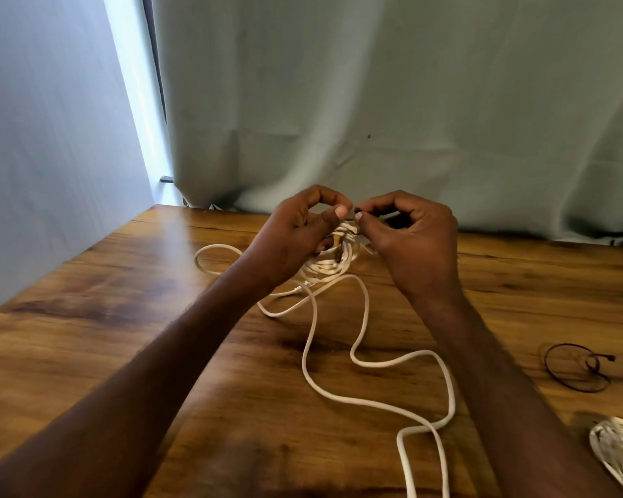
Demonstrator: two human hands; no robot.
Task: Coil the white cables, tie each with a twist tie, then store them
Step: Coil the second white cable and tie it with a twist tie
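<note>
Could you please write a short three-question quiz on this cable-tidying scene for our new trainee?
1. True or false: both hands are up at the coiled cable.
2. Which lies on the table near the right forearm? A) scissors B) a dark wire loop C) a roll of tape
3. What white thing shows at the bottom right corner?

Key:
1. True: the left hand and right hand pinch a dark tie above it.
2. B.
3. Another cable bundle.
</note>
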